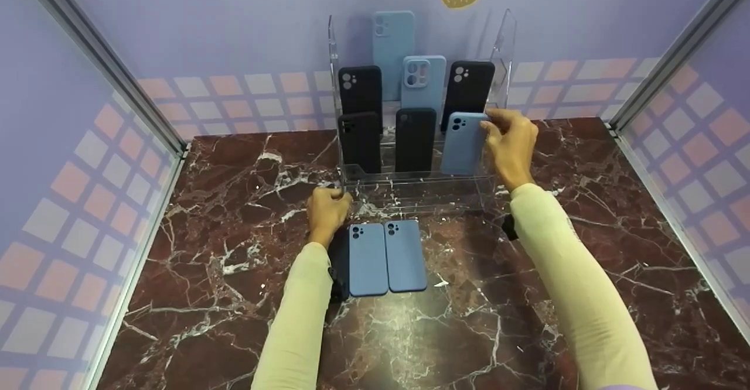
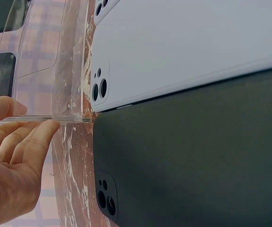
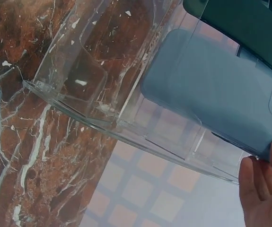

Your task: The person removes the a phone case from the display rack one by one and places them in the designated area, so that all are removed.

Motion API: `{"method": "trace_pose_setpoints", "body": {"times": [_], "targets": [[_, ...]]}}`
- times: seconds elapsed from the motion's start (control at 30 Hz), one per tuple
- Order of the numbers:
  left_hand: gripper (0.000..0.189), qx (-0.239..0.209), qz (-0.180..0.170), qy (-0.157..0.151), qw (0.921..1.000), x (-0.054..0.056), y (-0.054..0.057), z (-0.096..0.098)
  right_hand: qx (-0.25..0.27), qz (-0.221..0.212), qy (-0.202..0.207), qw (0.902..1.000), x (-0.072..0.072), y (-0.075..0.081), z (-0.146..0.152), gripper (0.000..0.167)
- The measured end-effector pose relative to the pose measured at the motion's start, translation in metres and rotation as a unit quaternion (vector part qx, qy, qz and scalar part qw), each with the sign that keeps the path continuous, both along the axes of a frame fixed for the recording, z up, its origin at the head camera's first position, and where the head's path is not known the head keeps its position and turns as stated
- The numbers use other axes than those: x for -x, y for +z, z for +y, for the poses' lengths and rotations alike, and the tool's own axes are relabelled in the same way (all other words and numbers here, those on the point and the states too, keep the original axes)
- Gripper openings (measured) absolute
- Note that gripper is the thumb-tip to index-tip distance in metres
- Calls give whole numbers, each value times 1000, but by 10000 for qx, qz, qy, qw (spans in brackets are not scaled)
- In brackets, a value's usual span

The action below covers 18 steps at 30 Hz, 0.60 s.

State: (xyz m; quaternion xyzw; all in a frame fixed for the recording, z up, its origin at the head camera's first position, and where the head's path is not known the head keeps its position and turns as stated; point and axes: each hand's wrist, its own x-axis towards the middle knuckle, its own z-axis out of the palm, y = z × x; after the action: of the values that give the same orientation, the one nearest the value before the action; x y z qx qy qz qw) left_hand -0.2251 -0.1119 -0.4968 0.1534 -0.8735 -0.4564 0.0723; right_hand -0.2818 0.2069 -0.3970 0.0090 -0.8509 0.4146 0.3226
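Note:
A clear acrylic display stand (image 1: 416,194) with stepped rows holds several phone cases. At its lower right, my right hand (image 1: 512,144) pinches the upper corner of a blue phone case (image 1: 463,147), which leans in the front row. In the right wrist view, thumb and fingers hold that case's (image 3: 206,85) edge near the camera cutout. My left hand (image 1: 327,211) grips the stand's left side panel near the front, thumb inside and fingers outside in the left wrist view. Close to that hand lie two blue cases (image 1: 368,267) and a dark case (image 2: 188,156), partly hidden by my wrist.
In the stand's front row are two black cases (image 1: 415,141). Higher up stand two more black cases (image 1: 360,88), a light blue case (image 1: 430,94) and another blue one (image 1: 394,44). Patterned panels (image 1: 70,161) border the marbled tabletop (image 1: 234,296) at the sides and back.

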Motion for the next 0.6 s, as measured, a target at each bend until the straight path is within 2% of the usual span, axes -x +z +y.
{"method": "trace_pose_setpoints", "body": {"times": [0.13,0.37,0.6], "targets": [[18,64,1,9,10000,1,0,0,12,218,29,9998,0,-2,1,17],[17,32,16,-7,10000,2,-2,0,395,514,107,9978,-3,-2,3,12],[20,-57,-62,-7,10000,1,0,0,699,939,41,9931,-6,9,7,14]]}}
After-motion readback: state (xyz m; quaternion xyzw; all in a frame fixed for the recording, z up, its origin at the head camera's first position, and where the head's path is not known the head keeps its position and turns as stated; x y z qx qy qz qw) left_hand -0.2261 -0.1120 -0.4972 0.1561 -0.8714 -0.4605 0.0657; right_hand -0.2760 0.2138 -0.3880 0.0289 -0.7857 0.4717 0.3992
